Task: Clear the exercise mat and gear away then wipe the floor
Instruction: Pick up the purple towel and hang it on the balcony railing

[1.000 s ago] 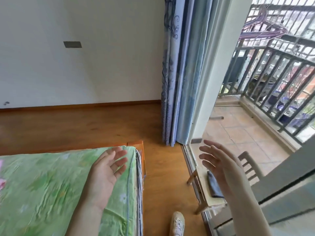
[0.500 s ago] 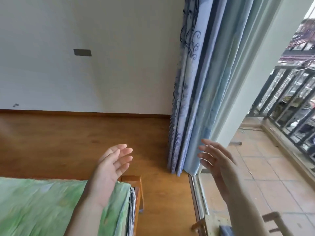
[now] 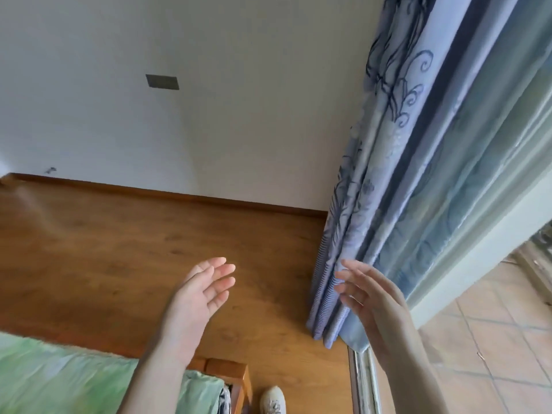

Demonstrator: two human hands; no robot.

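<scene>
Neither an exercise mat nor any gear is in view. My left hand [image 3: 197, 297] is raised over the brown wooden floor [image 3: 104, 258], palm turned inward, fingers straight, holding nothing. My right hand [image 3: 373, 303] is raised opposite it, fingers spread and relaxed, in front of the lower folds of the blue patterned curtain [image 3: 397, 186]; whether it touches the cloth I cannot tell. It holds nothing.
A bed with a green sheet [image 3: 74, 380] and a wooden corner post [image 3: 230, 372] fills the lower left. A white shoe [image 3: 273, 401] shows at the bottom edge. A sliding-door track [image 3: 360, 380] leads to a tiled balcony [image 3: 495, 348] on the right. A white wall [image 3: 209, 100] stands ahead.
The view has swung left and up: the balcony railing and wooden chair have left the frame, and the bed has dropped lower. Both hands stay raised and empty.
</scene>
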